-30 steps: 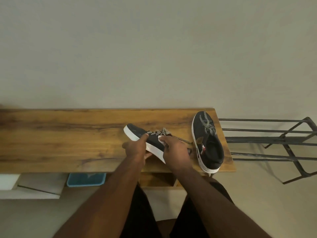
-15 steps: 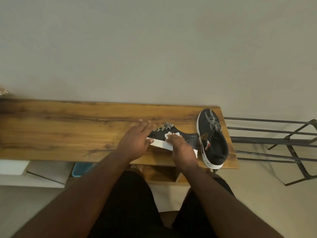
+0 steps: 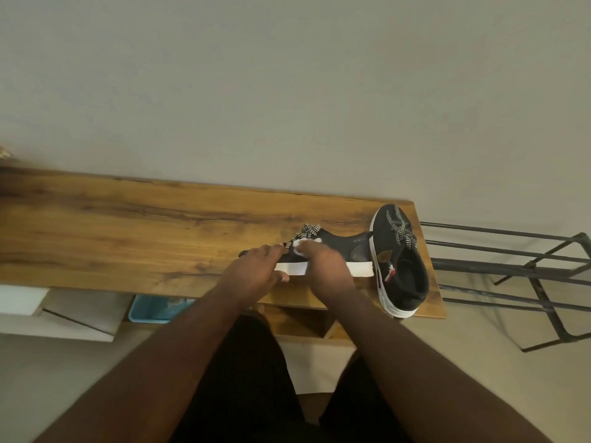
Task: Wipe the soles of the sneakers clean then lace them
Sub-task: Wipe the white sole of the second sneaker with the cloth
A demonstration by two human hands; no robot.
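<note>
- Two sneakers are on the wooden bench [image 3: 134, 231]. The near sneaker [image 3: 345, 251] lies across it, toe to the left, its white sole band facing the person. The second sneaker [image 3: 398, 260] stands just right of the right hand [image 3: 326, 266], toe toward the wall, its sole rim touching the near sneaker's heel.
- The left hand [image 3: 256, 271] covers the near sneaker's toe, fingers curled over the front and thumb below the sole band, gripping it.
- The right hand lies over the middle of the near sneaker. A white wipe [image 3: 302, 243] shows at its fingertips, most of it hidden under the hand. The fingers are bent onto the wipe and hold it against the upper.
- The sole band is hidden where the two hands cross it. White shows only between them and to the right of the right hand.
- The near sneaker's patterned laces [image 3: 307, 231] bunch just beyond the left hand's fingertips. Whether they are threaded cannot be told.
- The second sneaker's heel sits at the bench's front right corner, near the edge.
- Left of the left hand the bench runs bare out of the view.
- One metal rack [image 3: 511, 266] stands right of the bench, cut off by the edge of the view.
- One blue tray [image 3: 150, 311] shows partly beneath the bench.
</note>
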